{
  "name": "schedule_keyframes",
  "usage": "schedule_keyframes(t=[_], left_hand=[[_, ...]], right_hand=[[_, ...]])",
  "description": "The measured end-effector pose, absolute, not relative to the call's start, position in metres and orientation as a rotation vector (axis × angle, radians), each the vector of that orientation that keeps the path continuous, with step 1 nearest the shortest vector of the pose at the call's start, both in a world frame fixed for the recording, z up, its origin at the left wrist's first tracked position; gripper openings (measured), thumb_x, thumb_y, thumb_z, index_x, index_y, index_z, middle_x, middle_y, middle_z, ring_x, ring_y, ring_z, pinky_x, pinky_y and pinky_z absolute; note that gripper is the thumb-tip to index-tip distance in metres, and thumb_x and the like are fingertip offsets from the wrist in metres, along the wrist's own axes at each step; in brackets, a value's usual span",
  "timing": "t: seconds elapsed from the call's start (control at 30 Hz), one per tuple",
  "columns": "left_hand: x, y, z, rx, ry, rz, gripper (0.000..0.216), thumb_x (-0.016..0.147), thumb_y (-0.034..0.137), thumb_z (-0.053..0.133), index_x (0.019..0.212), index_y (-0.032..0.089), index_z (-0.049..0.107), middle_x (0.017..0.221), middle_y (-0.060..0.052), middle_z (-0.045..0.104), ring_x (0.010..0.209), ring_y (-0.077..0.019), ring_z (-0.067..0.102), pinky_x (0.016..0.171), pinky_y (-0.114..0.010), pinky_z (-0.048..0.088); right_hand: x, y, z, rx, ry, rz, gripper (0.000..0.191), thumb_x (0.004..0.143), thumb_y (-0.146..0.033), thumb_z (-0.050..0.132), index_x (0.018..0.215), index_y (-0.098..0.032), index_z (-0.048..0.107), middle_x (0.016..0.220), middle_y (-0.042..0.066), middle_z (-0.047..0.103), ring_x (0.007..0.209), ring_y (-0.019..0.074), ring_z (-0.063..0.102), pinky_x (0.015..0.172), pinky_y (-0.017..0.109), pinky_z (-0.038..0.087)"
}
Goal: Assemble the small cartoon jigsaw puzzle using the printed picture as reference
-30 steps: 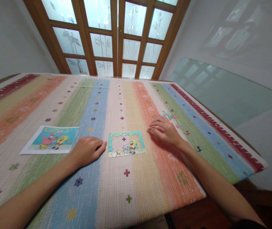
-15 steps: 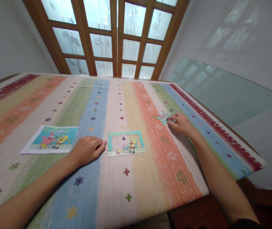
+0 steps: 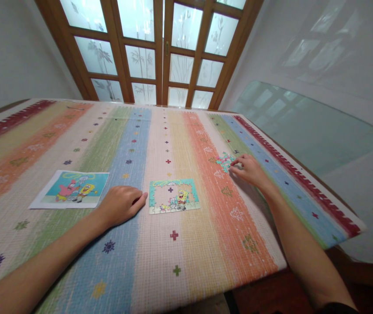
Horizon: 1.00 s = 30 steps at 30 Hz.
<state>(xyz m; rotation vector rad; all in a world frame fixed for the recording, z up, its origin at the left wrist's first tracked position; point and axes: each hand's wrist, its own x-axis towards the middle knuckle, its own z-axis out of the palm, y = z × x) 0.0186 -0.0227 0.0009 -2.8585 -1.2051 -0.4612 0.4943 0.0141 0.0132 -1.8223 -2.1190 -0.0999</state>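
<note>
A small jigsaw puzzle (image 3: 191, 206), its frame joined around a gap through which the cloth shows, lies in the middle; a yellow cartoon figure is at its right. Just left of it my left hand (image 3: 122, 204) rests on the cloth, fingers curled under and thumb pointing at the puzzle's left edge. At the right, my right hand (image 3: 248, 169) reaches to a heap of loose jigsaw pieces (image 3: 224, 161). Its thumb and forefinger come close together at the heap's edge; whatever is between them is too small to make out.
A printed picture sheet (image 3: 75, 187) with cartoon figures lies left of my left hand. A striped, patterned tablecloth (image 3: 166, 253) covers the table. Beyond the far edge stand wood-framed glass doors (image 3: 162, 52); a pale wall (image 3: 353, 56) is close on the right.
The fingers of my right hand have shifted slightly at the heap of pieces. My left hand and the puzzle stay in place; the whole view has moved a little.
</note>
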Motion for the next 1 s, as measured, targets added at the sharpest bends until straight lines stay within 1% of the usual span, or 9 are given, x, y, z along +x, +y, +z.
schedule_keyframes(t=[0.1, 0.4, 0.6, 0.73, 0.83, 1.0], left_hand=[[0.018, -0.023, 0.0, -2.847, -1.198, -0.449, 0.053, 0.103, 0.038, 0.036, 0.058, 0.018, 0.057, 0.055, -0.005, 0.06, 0.051, -0.016, 0.05, 0.056, -0.03, 0.028], [0.019, -0.022, 0.0, -2.813, -1.173, -0.452, 0.056, 0.104, 0.039, 0.032, 0.057, 0.018, 0.056, 0.054, -0.005, 0.061, 0.05, -0.016, 0.052, 0.056, -0.031, 0.028], [0.019, -0.022, 0.0, -2.82, -1.166, -0.46, 0.056, 0.104, 0.038, 0.033, 0.058, 0.018, 0.056, 0.055, -0.005, 0.062, 0.051, -0.0158, 0.053, 0.056, -0.031, 0.027], [0.019, -0.023, -0.001, -2.806, -1.153, -0.491, 0.056, 0.104, 0.038, 0.034, 0.057, 0.018, 0.056, 0.053, -0.004, 0.06, 0.05, -0.0157, 0.052, 0.056, -0.031, 0.027], [0.018, -0.023, -0.001, -2.808, -1.136, -0.505, 0.055, 0.104, 0.037, 0.035, 0.057, 0.018, 0.055, 0.053, -0.004, 0.059, 0.049, -0.0157, 0.051, 0.055, -0.031, 0.027], [0.019, -0.022, -0.002, -2.81, -1.132, -0.515, 0.055, 0.104, 0.036, 0.034, 0.056, 0.018, 0.054, 0.052, -0.004, 0.058, 0.049, -0.0157, 0.05, 0.055, -0.031, 0.026]], right_hand=[[0.494, 0.013, 0.012, -1.827, -2.136, -0.097, 0.023, 0.081, -0.037, 0.063, 0.087, -0.02, 0.077, 0.09, 0.012, 0.067, 0.086, 0.0285, 0.061, 0.08, 0.04, 0.047], [0.492, 0.013, 0.015, -1.924, -2.15, -0.077, 0.026, 0.083, -0.037, 0.062, 0.09, -0.018, 0.077, 0.089, 0.012, 0.068, 0.084, 0.0275, 0.062, 0.08, 0.038, 0.047], [0.496, 0.012, 0.017, -1.931, -2.177, -0.036, 0.022, 0.083, -0.037, 0.061, 0.084, -0.02, 0.074, 0.085, 0.011, 0.07, 0.08, 0.0263, 0.062, 0.077, 0.037, 0.047], [0.501, 0.012, 0.018, -1.898, -2.212, 0.01, 0.021, 0.083, -0.039, 0.062, 0.086, -0.022, 0.074, 0.087, 0.011, 0.071, 0.076, 0.0247, 0.062, 0.076, 0.037, 0.048], [0.503, 0.012, 0.018, -1.866, -2.24, 0.037, 0.023, 0.083, -0.039, 0.061, 0.087, -0.021, 0.074, 0.087, 0.011, 0.071, 0.074, 0.0239, 0.061, 0.075, 0.037, 0.047], [0.502, 0.011, 0.02, -1.843, -2.223, 0.039, 0.023, 0.083, -0.041, 0.061, 0.081, -0.021, 0.072, 0.081, 0.01, 0.069, 0.074, 0.0239, 0.061, 0.073, 0.036, 0.047]])
